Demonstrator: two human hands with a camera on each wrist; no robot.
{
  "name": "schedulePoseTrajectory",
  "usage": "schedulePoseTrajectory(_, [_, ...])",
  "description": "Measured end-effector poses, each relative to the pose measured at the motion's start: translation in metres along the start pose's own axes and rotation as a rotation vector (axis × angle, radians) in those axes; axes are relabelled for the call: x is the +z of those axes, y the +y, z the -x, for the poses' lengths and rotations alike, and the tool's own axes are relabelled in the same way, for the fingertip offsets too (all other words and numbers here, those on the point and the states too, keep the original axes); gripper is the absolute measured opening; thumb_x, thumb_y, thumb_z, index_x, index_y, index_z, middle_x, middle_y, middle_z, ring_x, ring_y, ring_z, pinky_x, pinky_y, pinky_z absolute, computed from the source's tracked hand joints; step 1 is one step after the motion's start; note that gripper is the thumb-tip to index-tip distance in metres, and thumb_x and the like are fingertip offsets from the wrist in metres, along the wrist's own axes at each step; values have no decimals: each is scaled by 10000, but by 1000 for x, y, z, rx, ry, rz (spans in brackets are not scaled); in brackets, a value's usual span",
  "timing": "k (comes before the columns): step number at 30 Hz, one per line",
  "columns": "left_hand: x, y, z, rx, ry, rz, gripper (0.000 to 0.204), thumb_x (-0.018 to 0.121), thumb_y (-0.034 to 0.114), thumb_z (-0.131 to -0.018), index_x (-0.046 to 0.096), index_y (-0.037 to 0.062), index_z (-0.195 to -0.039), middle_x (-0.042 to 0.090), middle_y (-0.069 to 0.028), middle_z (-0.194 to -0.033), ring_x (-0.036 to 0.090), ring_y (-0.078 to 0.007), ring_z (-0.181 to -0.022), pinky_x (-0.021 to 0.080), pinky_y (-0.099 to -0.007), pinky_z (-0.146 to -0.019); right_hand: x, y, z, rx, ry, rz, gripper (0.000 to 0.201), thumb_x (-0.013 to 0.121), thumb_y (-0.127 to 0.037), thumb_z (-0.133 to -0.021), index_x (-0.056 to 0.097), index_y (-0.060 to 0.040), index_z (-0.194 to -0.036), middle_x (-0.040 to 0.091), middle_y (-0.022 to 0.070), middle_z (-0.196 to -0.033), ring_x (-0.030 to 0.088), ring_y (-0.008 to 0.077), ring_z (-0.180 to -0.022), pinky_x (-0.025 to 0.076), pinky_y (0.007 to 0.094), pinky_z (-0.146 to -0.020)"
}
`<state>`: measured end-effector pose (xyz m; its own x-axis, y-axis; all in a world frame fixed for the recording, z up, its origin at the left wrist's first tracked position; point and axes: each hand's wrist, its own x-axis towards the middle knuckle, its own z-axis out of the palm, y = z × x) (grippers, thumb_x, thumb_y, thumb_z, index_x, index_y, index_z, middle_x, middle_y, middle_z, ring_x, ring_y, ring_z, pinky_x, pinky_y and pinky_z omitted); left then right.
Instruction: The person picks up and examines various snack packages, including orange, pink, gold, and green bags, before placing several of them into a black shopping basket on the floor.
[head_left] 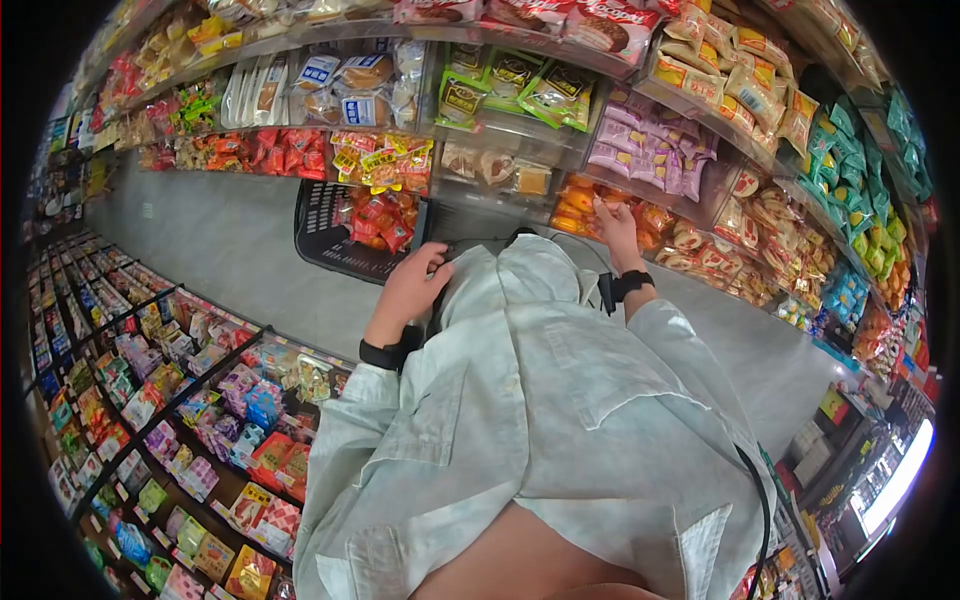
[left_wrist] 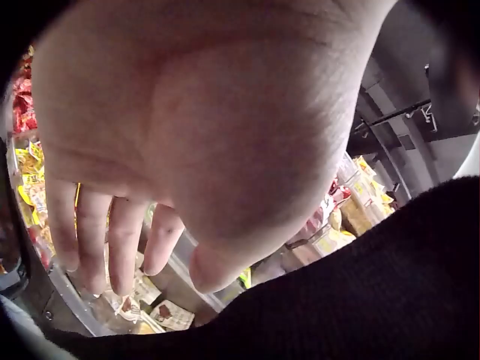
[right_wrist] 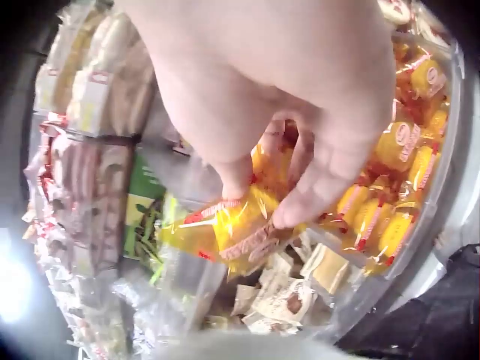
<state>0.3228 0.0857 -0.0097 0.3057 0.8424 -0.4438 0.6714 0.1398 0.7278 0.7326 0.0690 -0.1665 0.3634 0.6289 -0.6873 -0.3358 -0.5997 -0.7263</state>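
In the right wrist view my right hand [right_wrist: 277,97] pinches a yellow packet with red lettering [right_wrist: 244,229] between thumb and fingers, above a bin of similar orange-yellow packets [right_wrist: 397,217]. The head view has the same right hand [head_left: 617,232] at the orange bin [head_left: 577,205] on the lower shelf. My left hand [head_left: 408,290] hangs by the shirt, just below the black basket [head_left: 320,235], fingers loosely bent. Nothing is in the left palm [left_wrist: 187,135] in the left wrist view. Red-orange packets [head_left: 383,220] lie in the basket.
Shelves of bagged snacks run across the top, with purple packets [head_left: 655,145] above the orange bin and green bags [head_left: 515,85] left of them. Another low shelf of boxed and bagged goods [head_left: 200,430] stands at the left. Grey floor [head_left: 200,230] lies between.
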Motion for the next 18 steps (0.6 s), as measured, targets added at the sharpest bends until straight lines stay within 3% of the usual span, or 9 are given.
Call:
schedulePoseTrajectory(2, [-12, 5, -4, 24, -46, 62, 435, 744, 207, -997, 616, 34, -1375, 745, -154, -1152, 734, -240, -965, 580, -362, -879, 13, -22, 37, 4, -113, 19, 255, 778, -312, -1021, 631, -105, -1025, 714, 14, -973, 715, 119, -819, 591, 282, -725])
schedulePoseTrajectory(5, [-30, 15, -5, 209, -59, 47, 521, 753, 227, -995, 566, 54, -1450, 702, -190, -1263, 718, -243, -1058, 571, -370, -933, 44, -50, 84, -27, -258, 124, 244, 758, -321, -1035, 627, -115, -1046, 720, 15, -980, 723, 112, -817, 587, 266, -729])
schedulePoseTrajectory(8, [-39, 24, 8, 325, -98, 168, 610, 767, 248, -988, 504, 58, -1505, 652, -213, -1367, 694, -250, -1175, 561, -400, -975, 99, -75, 141, -109, -371, 308, 291, 749, -375, -1035, 624, -114, -1054, 719, 12, -942, 719, 98, -785, 582, 246, -699])
schedulePoseTrajectory(11, [-37, 0, 19, 465, -46, 129, 638, 787, 261, -974, 487, 24, -1485, 679, -187, -1346, 713, -278, -1175, 569, -438, -978, 162, -77, 191, -62, -461, 383, 335, 729, -431, -1039, 628, -113, -1059, 711, 4, -901, 714, 88, -761, 575, 243, -676])
schedulePoseTrajectory(12, [-54, 6, 31, 269, -119, 162, 595, 777, 260, -995, 491, -6, -1443, 709, -155, -1297, 737, -248, -1127, 584, -415, -959, 183, -72, 204, -39, -472, 390, 368, 686, -478, -1056, 631, -114, -1057, 704, 2, -879, 703, 81, -743, 566, 233, -668])
schedulePoseTrajectory(15, [-68, -43, 55, 189, -93, 571, 532, 738, 251, -1037, 490, -27, -1416, 732, -139, -1212, 752, -195, -1040, 594, -354, -925, 229, -55, 229, 49, -476, 310, 377, 660, -493, -1068, 628, -118, -1034, 700, -5, -874, 693, 73, -738, 564, 236, -672])
schedulePoseTrajectory(18, [-70, -121, 75, 7, 5, 800, 468, 646, 298, -1100, 511, -4, -1431, 749, -107, -1099, 731, -153, -926, 579, -299, -841, 264, -33, 256, 16, -624, 325, 409, 610, -429, -1106, 643, -63, -1285, 714, 33, -1084, 703, 100, -912, 572, 269, -820])
